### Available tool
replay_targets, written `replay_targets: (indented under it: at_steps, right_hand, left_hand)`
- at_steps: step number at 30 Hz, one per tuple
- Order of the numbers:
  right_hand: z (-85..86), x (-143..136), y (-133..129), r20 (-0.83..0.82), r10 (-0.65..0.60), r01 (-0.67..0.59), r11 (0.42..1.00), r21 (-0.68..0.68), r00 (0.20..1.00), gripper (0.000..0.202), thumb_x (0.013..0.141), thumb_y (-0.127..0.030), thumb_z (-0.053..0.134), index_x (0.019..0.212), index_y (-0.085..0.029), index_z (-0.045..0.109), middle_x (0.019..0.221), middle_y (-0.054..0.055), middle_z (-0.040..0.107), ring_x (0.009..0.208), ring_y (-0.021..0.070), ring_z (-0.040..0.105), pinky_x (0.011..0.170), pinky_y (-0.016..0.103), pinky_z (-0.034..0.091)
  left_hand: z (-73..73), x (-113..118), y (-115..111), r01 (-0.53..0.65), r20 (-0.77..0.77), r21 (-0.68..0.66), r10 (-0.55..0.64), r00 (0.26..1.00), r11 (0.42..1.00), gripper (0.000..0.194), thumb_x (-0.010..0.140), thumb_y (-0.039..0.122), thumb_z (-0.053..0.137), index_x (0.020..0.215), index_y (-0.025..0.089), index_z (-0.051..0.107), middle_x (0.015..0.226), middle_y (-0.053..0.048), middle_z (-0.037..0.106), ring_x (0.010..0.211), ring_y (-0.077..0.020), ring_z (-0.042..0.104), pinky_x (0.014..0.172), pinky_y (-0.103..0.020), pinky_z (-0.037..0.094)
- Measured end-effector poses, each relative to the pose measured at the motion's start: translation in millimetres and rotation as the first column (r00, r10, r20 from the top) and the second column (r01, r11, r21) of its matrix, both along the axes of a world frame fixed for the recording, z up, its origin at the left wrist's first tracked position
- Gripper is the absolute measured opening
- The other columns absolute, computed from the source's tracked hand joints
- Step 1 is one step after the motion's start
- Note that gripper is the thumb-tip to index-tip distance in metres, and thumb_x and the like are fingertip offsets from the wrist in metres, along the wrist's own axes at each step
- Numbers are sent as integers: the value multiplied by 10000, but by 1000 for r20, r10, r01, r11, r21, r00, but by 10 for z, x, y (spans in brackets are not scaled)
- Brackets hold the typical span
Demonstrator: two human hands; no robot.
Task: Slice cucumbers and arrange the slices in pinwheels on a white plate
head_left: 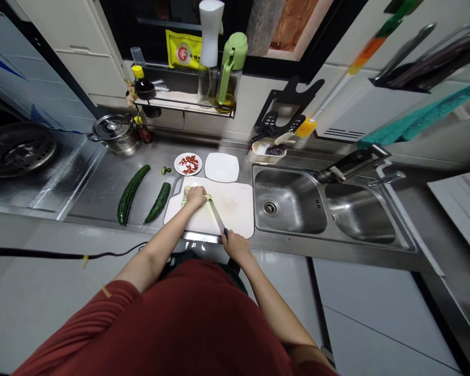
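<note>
While the left hand (196,197) presses curled fingers on a pale green cucumber piece (186,197) atop the white rectangular cutting board (235,209), the right hand (235,245) grips a steel-bladed knife (216,215), blade beside the left fingers; two whole dark green cucumbers (132,193) lie left on the steel counter (102,183).

left hand (196,197): pressed down on cucumber piece (186,197), far-left part of board (235,209)
right hand (237,247): closed round knife (216,216) handle at board's near edge; blade tip at left hand
left of board: two whole cucumbers (131,193)
far of board: chilli plate (188,164), white plate (221,167)
right: sink (290,201)
</note>
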State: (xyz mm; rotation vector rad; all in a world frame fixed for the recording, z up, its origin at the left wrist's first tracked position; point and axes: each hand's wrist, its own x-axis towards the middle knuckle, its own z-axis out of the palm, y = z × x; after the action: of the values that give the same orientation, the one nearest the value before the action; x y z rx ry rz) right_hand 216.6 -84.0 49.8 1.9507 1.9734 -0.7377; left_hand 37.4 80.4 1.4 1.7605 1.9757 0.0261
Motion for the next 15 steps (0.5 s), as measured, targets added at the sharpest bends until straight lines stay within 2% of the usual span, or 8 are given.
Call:
replay_targets:
  at_steps: [7,15]
  right_hand:
    - [-16,106,-72,-39,-39,39,999,-6,998,434,987,-464,301,1101,-164,593,1044,142,694,1011,268,645,809,332,430]
    - [-49,278,-110,-98,-105,108,994,30,990,475,983,-526,274,1042,-184,599,979,119,703,940,244,652,728,286,403]
  left_hand:
    - [10,33,0,5,-17,14,-4,1000,1000,184,747,337,627,903,244,655,1069,-76,680,1065,-291,551,915,-430,293]
    - [-24,56,-31,-7,32,65,5,999,998,158,763,339,602,890,246,620,911,-50,694,982,-259,586,906,-409,305]
